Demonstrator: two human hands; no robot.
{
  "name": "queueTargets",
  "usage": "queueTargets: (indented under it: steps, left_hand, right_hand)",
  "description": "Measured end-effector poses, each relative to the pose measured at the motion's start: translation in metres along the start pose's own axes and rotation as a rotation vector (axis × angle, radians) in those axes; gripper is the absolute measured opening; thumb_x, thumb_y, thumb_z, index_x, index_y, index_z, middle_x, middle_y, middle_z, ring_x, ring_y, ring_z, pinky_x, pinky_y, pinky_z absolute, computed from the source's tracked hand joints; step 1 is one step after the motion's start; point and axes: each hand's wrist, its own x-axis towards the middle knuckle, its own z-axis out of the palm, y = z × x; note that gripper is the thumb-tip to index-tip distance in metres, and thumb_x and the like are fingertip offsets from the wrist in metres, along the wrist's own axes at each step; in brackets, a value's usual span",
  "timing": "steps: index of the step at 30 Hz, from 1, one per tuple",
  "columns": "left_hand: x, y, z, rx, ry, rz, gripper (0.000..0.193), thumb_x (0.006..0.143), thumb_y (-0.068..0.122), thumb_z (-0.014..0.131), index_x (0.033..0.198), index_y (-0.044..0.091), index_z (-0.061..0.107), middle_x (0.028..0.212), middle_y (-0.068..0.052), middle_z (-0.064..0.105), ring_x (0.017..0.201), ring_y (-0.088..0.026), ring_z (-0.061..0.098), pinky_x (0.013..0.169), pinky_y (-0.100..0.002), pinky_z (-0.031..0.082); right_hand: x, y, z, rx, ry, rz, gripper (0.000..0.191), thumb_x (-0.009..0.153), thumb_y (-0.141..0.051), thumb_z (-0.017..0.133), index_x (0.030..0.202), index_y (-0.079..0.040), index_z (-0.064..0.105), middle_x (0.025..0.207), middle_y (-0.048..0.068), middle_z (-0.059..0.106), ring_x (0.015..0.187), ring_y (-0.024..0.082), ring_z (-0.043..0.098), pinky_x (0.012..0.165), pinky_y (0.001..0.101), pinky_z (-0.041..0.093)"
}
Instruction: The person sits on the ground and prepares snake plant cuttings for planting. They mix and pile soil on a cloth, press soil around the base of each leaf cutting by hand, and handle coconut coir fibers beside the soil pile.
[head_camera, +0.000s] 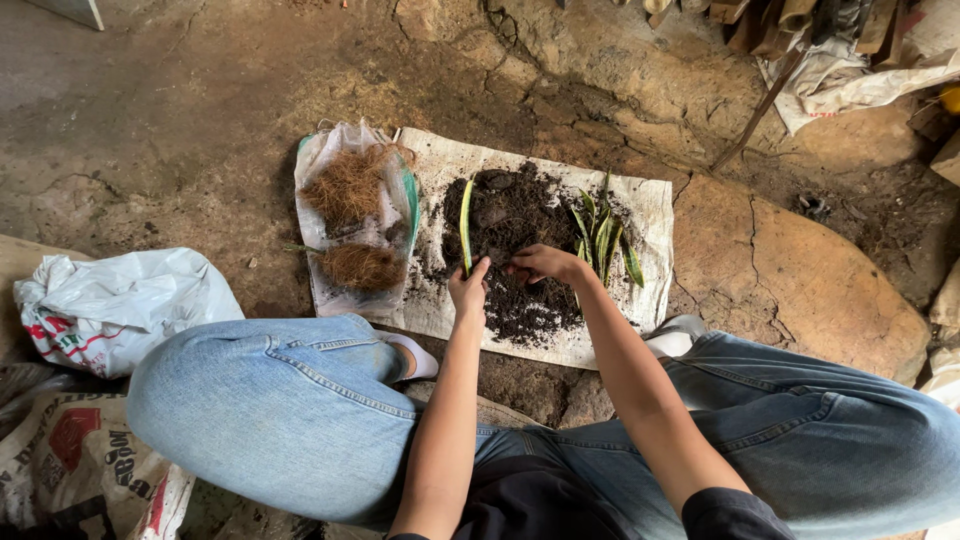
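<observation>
A pile of dark soil (520, 235) lies on a white woven sack (650, 205) spread on the ground in front of my knees. My left hand (469, 290) pinches the base of a long green leaf cutting (466, 225) that stands up from the soil's left side. My right hand (543, 264) rests fingers-down on the soil just beside it, closed around a bit of soil or the cutting's base; which one is hidden. A clump of small green plants with striped leaves (603, 238) lies on the soil to the right of my right hand.
A plastic bag (345, 240) with two tufts of brown coconut fibre (350, 185) lies left of the sack. A white plastic bag (110, 305) and printed sacks (70, 460) sit at the left. Cracked earth and rock surround everything; wood scraps (790, 20) and cloth lie at the top right.
</observation>
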Motion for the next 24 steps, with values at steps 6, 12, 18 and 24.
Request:
queueTargets:
  steps: [6,12,18,24]
  left_hand:
    - [0.000,0.001,0.001,0.001,-0.063,-0.038,0.018,0.087,0.016,0.079,0.100,0.006,0.071,0.078,-0.001,0.072,0.048,-0.006,0.049,0.042,-0.020,0.039]
    - [0.004,-0.006,0.001,0.116,-0.111,-0.020,0.019,0.089,0.015,0.077,0.106,0.009,0.074,0.075,0.000,0.065,0.051,-0.005,0.049,0.043,-0.019,0.038]
    - [0.003,-0.007,0.001,0.147,-0.138,0.003,0.016,0.090,0.016,0.076,0.103,0.006,0.073,0.076,0.000,0.065,0.055,-0.006,0.049,0.046,-0.020,0.038]
    - [-0.001,-0.001,0.001,0.182,-0.116,0.019,0.017,0.089,0.015,0.077,0.103,0.006,0.074,0.078,0.000,0.064,0.057,-0.006,0.049,0.047,-0.020,0.038]
  right_hand:
    - [0.003,0.003,-0.011,-0.661,0.189,0.069,0.042,0.101,-0.036,0.059,0.134,-0.012,0.068,0.118,0.013,0.076,0.102,0.022,0.070,0.094,0.0377,0.056]
    - [-0.001,-0.007,-0.011,-0.273,0.029,-0.314,0.064,0.090,-0.030,0.068,0.148,-0.006,0.053,0.143,0.013,0.062,0.129,0.025,0.060,0.112,0.0409,0.043]
    - [-0.004,-0.022,-0.003,-0.171,0.046,-0.266,0.046,0.091,-0.022,0.071,0.136,-0.011,0.064,0.122,0.010,0.076,0.109,0.020,0.072,0.104,0.0371,0.053]
    - [0.003,-0.019,0.001,-0.264,0.258,-0.326,0.022,0.092,-0.017,0.075,0.111,-0.006,0.080,0.098,0.009,0.081,0.078,0.015,0.076,0.077,0.0286,0.063]
